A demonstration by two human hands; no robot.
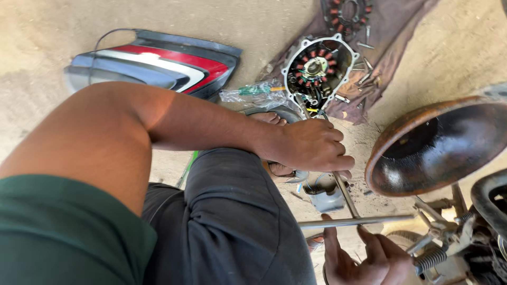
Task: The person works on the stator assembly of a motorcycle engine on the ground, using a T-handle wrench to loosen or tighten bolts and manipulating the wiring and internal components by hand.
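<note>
Sitting on sandy ground [42,31], a person in a green shirt and dark grey trousers works over a T-shaped metal wrench [346,196], and the widest thing near them is a motorcycle side panel [158,63], painted grey, red and white, lying far left on the sand. At the right edge a rusty round bowl-shaped metal part [435,145] tilts its dark hollow toward the camera, with springs, rods and a black tyre edge of the machine [465,237] just below it. A brown cloth [393,24] is spread far right of centre, and on it rests an engine cover with a stator [317,68], copper-red coils ringed inside a pale casing; a second coil ring [348,13] lies farther off at the top edge, and loose bolts [364,71] are scattered beside the cover. A clear plastic bag [253,95] with a green-handled tool in it lies left of the cover. The left hand [311,145] is closed around the upper shaft of the wrench, knuckles up, just right of the raised knee. The right hand [364,256], near the bottom edge, is half open with its palm up, its fingers [330,232] touching the horizontal crossbar from below without wrapping it. A small grey cup-shaped piece [325,199] sits on the ground between the two hands.
</note>
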